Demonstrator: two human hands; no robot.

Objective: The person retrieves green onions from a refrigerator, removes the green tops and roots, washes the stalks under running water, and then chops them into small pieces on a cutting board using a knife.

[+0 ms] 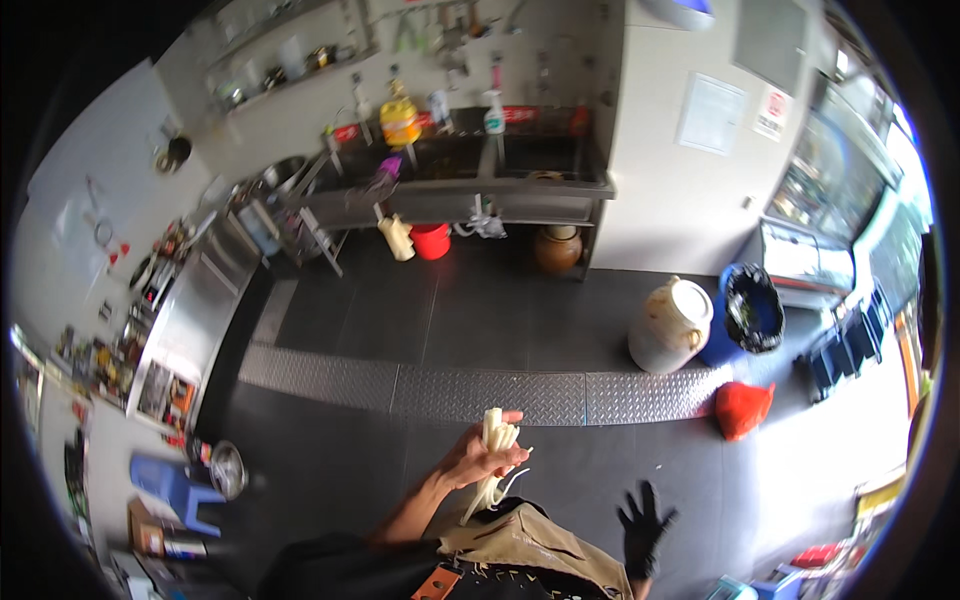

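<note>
My bare left hand (472, 456) grips a bundle of pale, long, thin vegetable stalks (493, 427) in front of my body. Their thicker ends stick up above my fingers, while thin loose ends hang down toward the brown apron (517, 541). I cannot tell the exact kind of stalk. On the right, my right hand (645, 523) wears a black glove. Its fingers are spread and it holds nothing. It is apart from the bundle, beside the apron and over the dark floor tiles (315, 480).
A stainless steel sink counter (450, 196) runs along the far wall. A diamond-plate strip (487, 394) crosses the floor. Right of centre stand a lidded crock (664, 337), a blue bin (724, 337) and a red bag (739, 410). At left are a steel worktable (199, 289) and a blue stool (176, 487).
</note>
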